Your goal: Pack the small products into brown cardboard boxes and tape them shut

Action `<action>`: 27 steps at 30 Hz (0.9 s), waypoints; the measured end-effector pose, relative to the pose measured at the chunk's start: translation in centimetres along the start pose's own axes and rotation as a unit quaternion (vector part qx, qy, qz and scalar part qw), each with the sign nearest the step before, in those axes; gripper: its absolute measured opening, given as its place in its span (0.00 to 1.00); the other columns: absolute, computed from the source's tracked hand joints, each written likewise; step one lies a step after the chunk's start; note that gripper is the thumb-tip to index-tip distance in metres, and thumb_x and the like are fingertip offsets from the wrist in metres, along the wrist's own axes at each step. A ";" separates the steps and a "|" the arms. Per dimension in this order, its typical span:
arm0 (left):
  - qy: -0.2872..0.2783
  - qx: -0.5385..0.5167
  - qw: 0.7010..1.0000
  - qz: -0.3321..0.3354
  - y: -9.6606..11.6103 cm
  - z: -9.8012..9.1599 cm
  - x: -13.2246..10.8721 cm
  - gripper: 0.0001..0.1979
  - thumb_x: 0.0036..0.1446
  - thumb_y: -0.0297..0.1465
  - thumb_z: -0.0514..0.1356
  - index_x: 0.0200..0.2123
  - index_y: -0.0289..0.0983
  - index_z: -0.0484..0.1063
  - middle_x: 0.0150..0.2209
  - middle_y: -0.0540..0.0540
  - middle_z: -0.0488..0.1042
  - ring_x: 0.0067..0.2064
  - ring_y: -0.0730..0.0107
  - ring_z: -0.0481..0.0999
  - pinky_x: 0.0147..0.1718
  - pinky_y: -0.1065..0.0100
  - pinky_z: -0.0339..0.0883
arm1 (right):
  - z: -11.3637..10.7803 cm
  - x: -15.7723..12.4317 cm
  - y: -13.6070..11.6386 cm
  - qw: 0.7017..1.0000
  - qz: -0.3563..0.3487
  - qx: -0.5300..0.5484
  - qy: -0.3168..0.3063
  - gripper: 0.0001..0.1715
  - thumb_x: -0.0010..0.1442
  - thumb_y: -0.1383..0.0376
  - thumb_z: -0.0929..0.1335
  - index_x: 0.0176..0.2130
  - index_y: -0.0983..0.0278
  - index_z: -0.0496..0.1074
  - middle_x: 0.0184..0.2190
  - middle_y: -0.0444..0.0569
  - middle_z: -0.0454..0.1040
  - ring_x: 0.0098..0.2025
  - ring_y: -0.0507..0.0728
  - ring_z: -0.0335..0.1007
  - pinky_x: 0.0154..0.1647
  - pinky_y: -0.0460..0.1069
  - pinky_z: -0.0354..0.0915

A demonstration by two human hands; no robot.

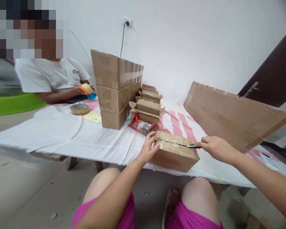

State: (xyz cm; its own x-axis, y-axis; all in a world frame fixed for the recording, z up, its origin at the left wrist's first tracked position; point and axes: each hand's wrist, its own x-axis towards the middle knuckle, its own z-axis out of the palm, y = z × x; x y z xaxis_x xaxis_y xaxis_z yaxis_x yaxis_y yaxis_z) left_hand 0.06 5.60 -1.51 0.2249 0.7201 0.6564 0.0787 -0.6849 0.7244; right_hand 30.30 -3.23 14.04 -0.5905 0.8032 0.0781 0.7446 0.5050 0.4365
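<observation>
In front of me, near the table's front edge, lies a taped cardboard box (173, 159) with a seam running along its top. My left hand (149, 148) grips its left end, thumb and fingers spread around the corner. With closed fingers, my right hand (213, 147) holds a thin cutter (192, 146) with a bit of green on it. The cutter's tip is at the right end of the seam; its handle is hidden in my hand. Just beyond the box, a red-and-clear packet (143, 125) leans against an open cardboard box (147, 109).
Stacked closed boxes (109, 100) stand left of a row of open ones. A large cardboard sheet (228, 114) stands at the right. A tape roll (79, 108) lies on the white cloth (57, 133). Across the table, a person (52, 76) holds coloured tape rolls (87, 89).
</observation>
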 end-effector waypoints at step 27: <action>-0.009 -0.154 0.986 -0.069 0.2 0.4 -0.4 0.20 0.56 0.48 0.56 0.31 0.37 0.73 0.61 0.40 0.56 0.64 0.52 0.55 0.62 0.48 0.48 | 6.7 0.5 -2.4 0.866 0.319 0.267 0.277 0.16 0.61 0.57 0.61 0.40 0.63 0.72 0.40 0.53 0.75 0.45 0.59 0.68 0.48 0.55 0.64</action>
State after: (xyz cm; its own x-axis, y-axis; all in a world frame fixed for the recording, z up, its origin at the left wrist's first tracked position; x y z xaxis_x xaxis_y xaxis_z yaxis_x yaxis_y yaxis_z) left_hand 0.35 5.17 -1.67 0.2492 0.7998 0.5461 -0.1884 -0.5131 0.8374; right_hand 30.27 -1.90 6.98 0.0458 0.7725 0.6333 0.9251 0.2064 -0.3187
